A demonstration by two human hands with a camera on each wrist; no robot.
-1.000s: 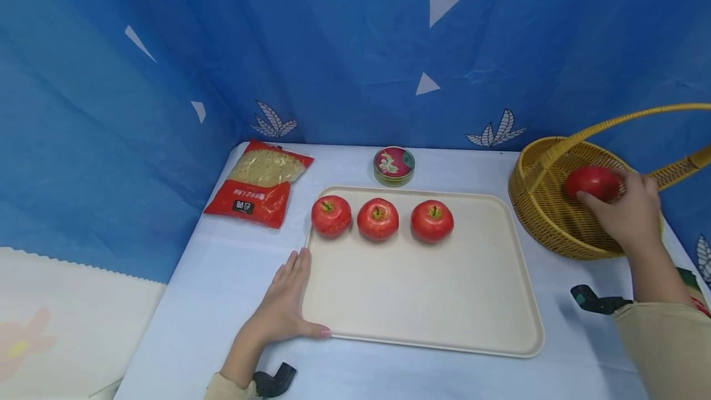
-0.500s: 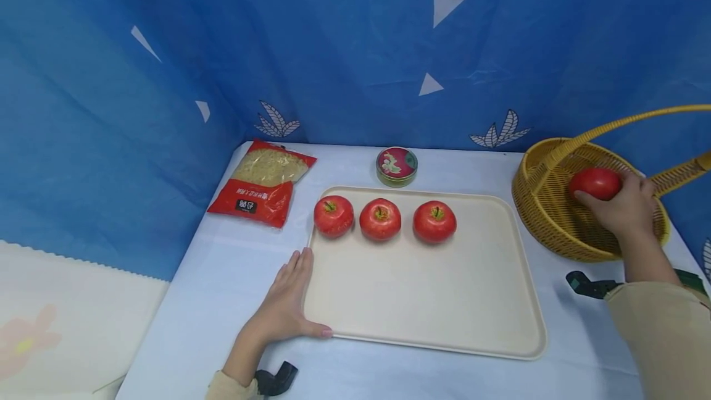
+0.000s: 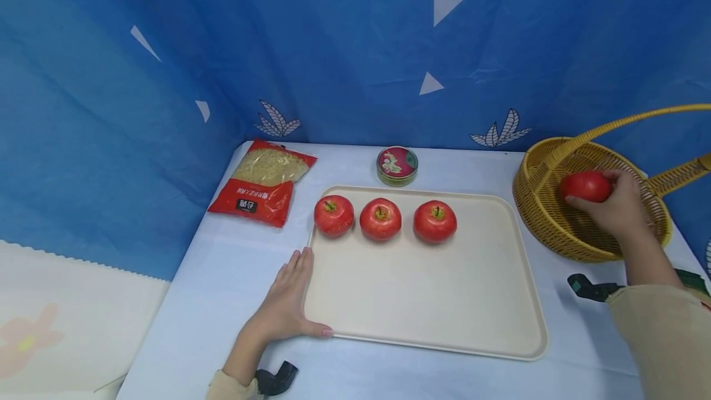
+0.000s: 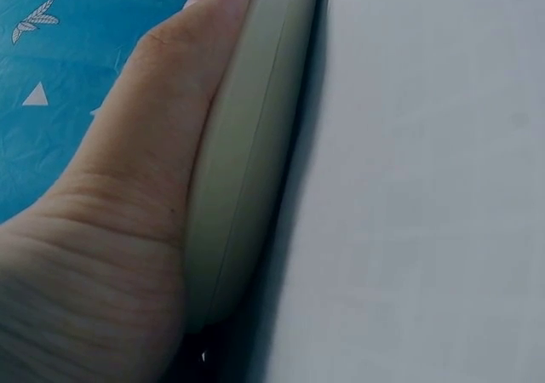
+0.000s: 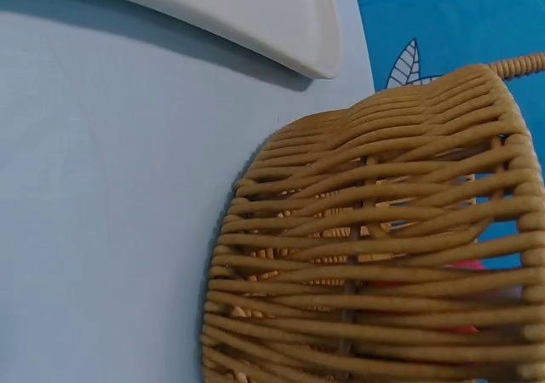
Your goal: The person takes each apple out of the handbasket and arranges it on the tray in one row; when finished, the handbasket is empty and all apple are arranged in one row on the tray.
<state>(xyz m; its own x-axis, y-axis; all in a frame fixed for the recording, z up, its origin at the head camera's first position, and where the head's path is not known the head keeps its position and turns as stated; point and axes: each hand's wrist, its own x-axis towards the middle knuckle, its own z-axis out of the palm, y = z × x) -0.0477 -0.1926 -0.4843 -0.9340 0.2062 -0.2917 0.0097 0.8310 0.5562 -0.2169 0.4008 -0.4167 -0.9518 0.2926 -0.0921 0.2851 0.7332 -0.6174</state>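
Observation:
In the head view, my right hand (image 3: pixel 624 205) holds a red apple (image 3: pixel 586 186) between thumb and fingers, inside the mouth of a yellow wicker basket (image 3: pixel 536 218). The right wrist view shows the basket's woven side (image 5: pixel 383 230) up close, with bits of red behind the weave. My left hand (image 3: pixel 286 301) lies around the near left corner of a cream tray (image 3: pixel 422 295), thumb along the front edge and fingers extended along the left side. Along the tray's far side, three red apples form a row: left apple (image 3: pixel 333 216), middle apple (image 3: pixel 380 220) and right apple (image 3: pixel 435 221).
A red bag (image 3: pixel 252 199) with a see-through window lies at the back left. Behind the tray stands a small round tin (image 3: pixel 397 163). The basket's tall handle (image 3: pixel 627 119) arches to the right. A package (image 3: pixel 691 279) is partly hidden by the right sleeve. Blue cloth hangs behind.
My right hand has shifted slightly left within the basket, carrying the apple with it. The left hand, tray and three apples keep their places, while the head view has shifted a little.

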